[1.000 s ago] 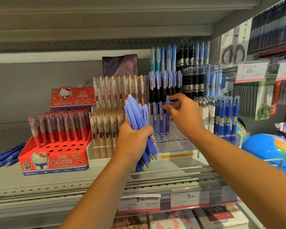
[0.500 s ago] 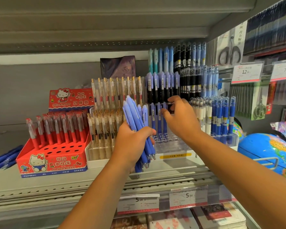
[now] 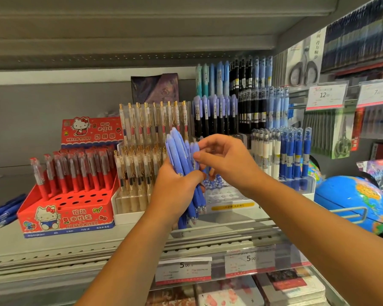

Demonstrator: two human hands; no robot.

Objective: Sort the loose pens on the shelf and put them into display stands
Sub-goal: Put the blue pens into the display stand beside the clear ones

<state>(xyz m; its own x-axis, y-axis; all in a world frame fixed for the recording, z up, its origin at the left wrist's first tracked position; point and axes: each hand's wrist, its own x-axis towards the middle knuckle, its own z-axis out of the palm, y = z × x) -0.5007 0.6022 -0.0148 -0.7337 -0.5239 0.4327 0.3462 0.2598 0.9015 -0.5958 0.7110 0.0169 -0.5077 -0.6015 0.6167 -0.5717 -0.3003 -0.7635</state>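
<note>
Left hand [image 3: 175, 191] gripped a bundle of blue pens [image 3: 179, 155] upright, tips down, in front of the clear stand [image 3: 230, 198], at its left end. Right hand [image 3: 228, 164], wrist bent, pinched one pen's top in the bundle between thumb and forefinger, above the stand.

— What's in the left hand [image 3: 175, 191]?
— A bundle of blue pens [image 3: 180, 160], gripped round the middle, tips down, in front of the clear stand [image 3: 230, 198].
— And the right hand [image 3: 227, 164]?
— Thumb and forefinger pinch the top of one pen at the bundle's right edge.
— Anything loose on the shelf [image 3: 53, 246]?
— A few darker blue pens [image 3: 2, 214] lie flat at the far left, beside the red stand [image 3: 64, 219], whose red pens fill the back rows. A globe [image 3: 352, 202] sits far right.
</note>
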